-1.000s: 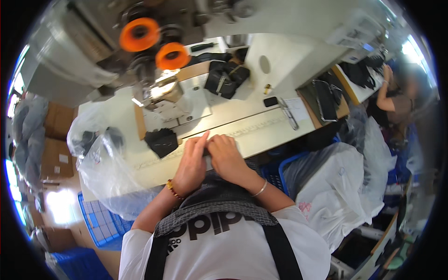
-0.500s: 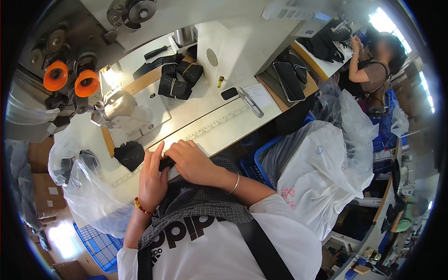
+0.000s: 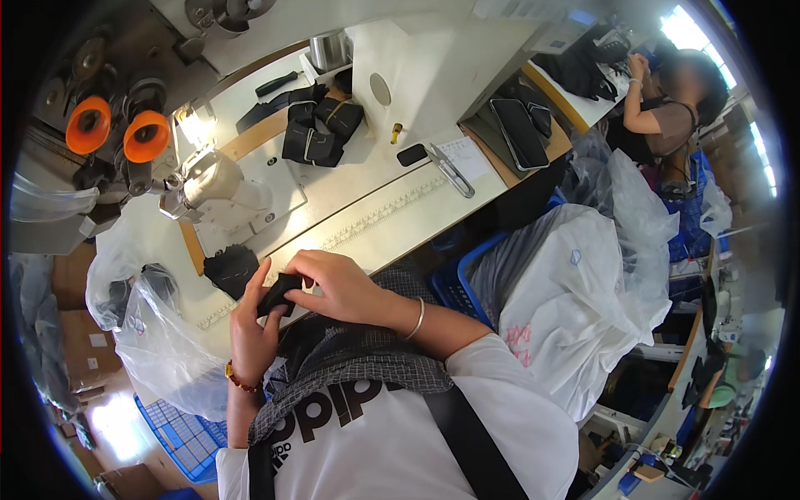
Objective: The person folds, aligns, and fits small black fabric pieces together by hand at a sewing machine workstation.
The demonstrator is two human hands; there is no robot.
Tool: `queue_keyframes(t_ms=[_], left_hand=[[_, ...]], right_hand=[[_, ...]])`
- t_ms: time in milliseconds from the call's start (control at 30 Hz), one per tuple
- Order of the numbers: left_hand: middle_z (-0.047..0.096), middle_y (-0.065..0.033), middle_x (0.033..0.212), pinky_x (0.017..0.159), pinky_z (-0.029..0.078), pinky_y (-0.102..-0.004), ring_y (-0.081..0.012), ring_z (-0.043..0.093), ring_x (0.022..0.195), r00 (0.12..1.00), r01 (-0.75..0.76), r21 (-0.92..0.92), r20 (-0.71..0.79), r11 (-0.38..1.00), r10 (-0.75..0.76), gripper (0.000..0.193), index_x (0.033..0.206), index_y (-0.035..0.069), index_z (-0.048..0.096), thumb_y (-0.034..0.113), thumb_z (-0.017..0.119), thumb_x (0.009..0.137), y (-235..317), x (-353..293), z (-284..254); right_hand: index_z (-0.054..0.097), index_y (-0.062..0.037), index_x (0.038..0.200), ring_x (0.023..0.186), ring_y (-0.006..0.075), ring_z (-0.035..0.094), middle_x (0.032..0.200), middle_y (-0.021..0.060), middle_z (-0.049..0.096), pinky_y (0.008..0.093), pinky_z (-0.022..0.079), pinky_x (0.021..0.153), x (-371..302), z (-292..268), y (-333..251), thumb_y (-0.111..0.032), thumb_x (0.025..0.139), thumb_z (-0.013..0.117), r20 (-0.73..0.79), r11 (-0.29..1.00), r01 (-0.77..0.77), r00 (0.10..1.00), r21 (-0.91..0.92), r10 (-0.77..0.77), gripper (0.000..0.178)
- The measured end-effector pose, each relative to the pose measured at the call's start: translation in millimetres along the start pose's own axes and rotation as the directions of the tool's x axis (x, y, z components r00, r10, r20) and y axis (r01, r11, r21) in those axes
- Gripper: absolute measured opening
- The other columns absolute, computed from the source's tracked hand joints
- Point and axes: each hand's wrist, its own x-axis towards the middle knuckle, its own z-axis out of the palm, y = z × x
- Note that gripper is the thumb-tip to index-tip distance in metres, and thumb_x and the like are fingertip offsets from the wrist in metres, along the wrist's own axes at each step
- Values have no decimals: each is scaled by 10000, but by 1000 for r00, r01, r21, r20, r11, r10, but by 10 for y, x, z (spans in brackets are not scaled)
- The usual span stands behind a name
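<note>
Between my two hands is a small black fabric piece (image 3: 281,294), held above the front edge of the sewing table. My left hand (image 3: 252,323) grips its left end, thumb on the near side and index finger stretched along the far side. From the right, my right hand (image 3: 340,287) pinches the piece with thumb and bent fingers. Just beyond my left fingertips a dark fabric stack (image 3: 232,271) lies on the table, near the white sewing machine arm (image 3: 215,187). Farther back sit several black bundles tied with bands (image 3: 312,143).
A printed ruler strip (image 3: 379,215) runs along the table (image 3: 417,223). Thread snips (image 3: 451,173), a small black oval item (image 3: 411,155) and a phone (image 3: 518,133) lie to the right. Plastic bags (image 3: 575,292) fill a blue crate at right. A co-worker (image 3: 667,108) sits far right.
My hands have come slightly apart, and more of the black fabric piece shows between them. It now sits a little farther left and more tilted.
</note>
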Motion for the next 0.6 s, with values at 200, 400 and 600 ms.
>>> queue_keyframes(t_ms=[200, 400, 600], left_hand=[[614, -175, 1025, 857, 498, -401, -314, 609, 918, 941, -284, 355, -75, 891, 330, 725, 1423, 13, 500, -86, 692, 731, 3, 4, 72], [572, -212, 1108, 936, 455, -453, -391, 546, 1046, 921, -269, 461, -132, 845, 366, 856, 1468, -32, 406, 2, 738, 680, -49, -29, 145], [544, -244, 1173, 941, 449, -475, -423, 537, 1045, 942, -282, 416, -51, 864, 331, 882, 1491, -44, 351, 42, 769, 720, -216, -30, 142]], right_hand=[[578, -34, 944, 746, 307, 614, 868, 110, 601, 397, 489, 638, 24, 84, -98, -178, 818, 747, -96, 992, 22, 995, -126, -35, 254], [590, -38, 922, 735, 308, 615, 822, 111, 608, 400, 488, 641, 94, 187, -153, -170, 806, 751, -98, 981, 46, 993, -187, -65, 238], [643, -49, 930, 804, 330, 613, 819, 116, 653, 453, 480, 708, 100, 207, 0, -190, 786, 749, -36, 988, -29, 999, -150, 24, 228]])
